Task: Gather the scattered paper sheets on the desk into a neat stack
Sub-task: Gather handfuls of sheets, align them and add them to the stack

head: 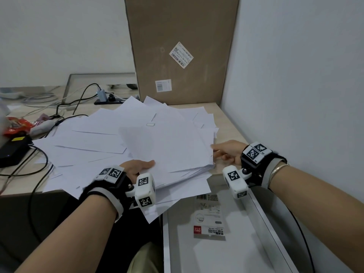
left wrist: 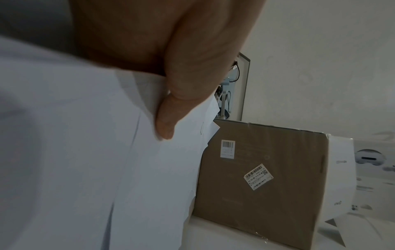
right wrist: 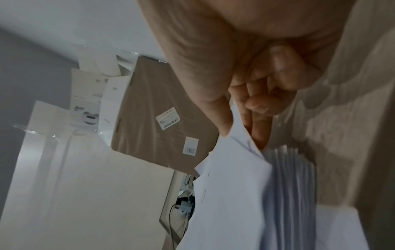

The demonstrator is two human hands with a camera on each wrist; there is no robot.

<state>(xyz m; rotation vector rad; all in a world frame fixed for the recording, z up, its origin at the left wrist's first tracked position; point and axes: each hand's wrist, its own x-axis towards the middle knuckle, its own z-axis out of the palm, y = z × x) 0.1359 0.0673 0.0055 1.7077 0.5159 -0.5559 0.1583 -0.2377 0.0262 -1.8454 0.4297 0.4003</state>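
Observation:
Many white paper sheets [head: 88, 142] lie fanned across the desk [head: 222, 113]. A thicker bundle of sheets [head: 169, 146] sits on top at the right, its near edge overhanging the desk. My left hand [head: 137, 167] grips the bundle's near left edge, thumb [left wrist: 169, 118] on top of the paper [left wrist: 85, 152], fingers hidden beneath. My right hand [head: 226, 152] pinches the bundle's right edge. In the right wrist view its thumb [right wrist: 220, 115] lies over the top sheets [right wrist: 230, 186] and its fingers curl under them, beside the layered sheet edges [right wrist: 292, 169].
A tall cardboard box [head: 183, 36] stands behind the papers against the right wall [head: 295, 75]. Cables [head: 78, 99], a red packet [head: 15, 125] and a black device [head: 11, 150] crowd the left. A grey tray [head: 246, 243] holding a sticker pack [head: 210, 229] sits below the desk edge.

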